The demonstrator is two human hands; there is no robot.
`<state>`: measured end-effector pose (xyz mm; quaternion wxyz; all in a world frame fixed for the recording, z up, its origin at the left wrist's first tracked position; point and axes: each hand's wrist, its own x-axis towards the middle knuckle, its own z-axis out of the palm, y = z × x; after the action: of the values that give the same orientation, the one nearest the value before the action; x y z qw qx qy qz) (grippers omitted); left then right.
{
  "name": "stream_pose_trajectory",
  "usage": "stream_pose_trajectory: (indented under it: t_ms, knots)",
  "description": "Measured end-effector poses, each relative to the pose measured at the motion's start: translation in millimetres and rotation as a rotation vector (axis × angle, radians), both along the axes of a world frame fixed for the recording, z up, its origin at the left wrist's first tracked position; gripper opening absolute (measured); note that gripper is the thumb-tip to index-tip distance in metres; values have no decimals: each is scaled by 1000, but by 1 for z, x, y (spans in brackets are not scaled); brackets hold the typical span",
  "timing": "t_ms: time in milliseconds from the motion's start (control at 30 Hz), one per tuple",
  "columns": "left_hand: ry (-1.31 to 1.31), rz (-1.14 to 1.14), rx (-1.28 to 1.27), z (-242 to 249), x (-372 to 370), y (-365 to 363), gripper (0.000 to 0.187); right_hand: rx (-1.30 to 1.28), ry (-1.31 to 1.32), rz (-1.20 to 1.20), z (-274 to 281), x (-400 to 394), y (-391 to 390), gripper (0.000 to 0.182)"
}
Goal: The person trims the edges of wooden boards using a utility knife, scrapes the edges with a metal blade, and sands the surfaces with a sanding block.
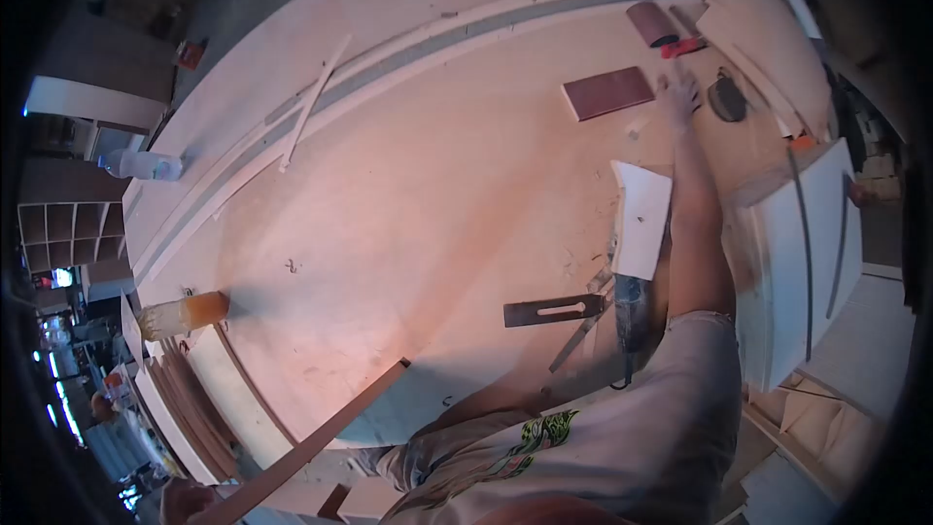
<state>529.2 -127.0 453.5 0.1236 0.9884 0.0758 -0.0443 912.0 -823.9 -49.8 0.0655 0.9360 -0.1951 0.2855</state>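
Observation:
My left hand (187, 501), at the bottom left, is wrapped round a long thin wooden strip (330, 430) that slants up over the near edge of the worktable. At the far right, my right hand (678, 95) is stretched out low over the table with its fingers apart and nothing visible in them. Just beyond its fingertips lies a small red object (683, 47), beside a brown sandpaper roll (649, 23). A flat dark-red block (608, 94) rests left of that hand, and a dark oval object (726, 97) sits to its right.
A white panel piece (641, 219) lies by a dark corded power tool (632, 316) near my right forearm. Left of the tool is a slotted black metal plate (554, 311). A clear bottle (146, 165) and an orange-topped bottle (185, 315) stand at the left. Curved strips (437, 34) cross the table.

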Motion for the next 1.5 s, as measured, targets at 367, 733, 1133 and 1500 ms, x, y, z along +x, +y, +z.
stream_pose_trajectory:
  t_ms: [367, 733, 1133, 1500]
  knots:
    - [55, 415, -99, 27, -16, 13, 74, 0, 165, 127, -6, 72, -86, 55]
    - [-118, 372, -170, 14, -13, 4, 105, -1, 475, 68, 44, 38, -55, 37]
    - [-55, -413, -122, 21, 2, -14, 71, 1433, 152, 687, 190, -250, 287, 16]
    - [158, -380, -139, 23, -9, -33, 18, 930, 680, 1046, 78, -435, 480, 21]
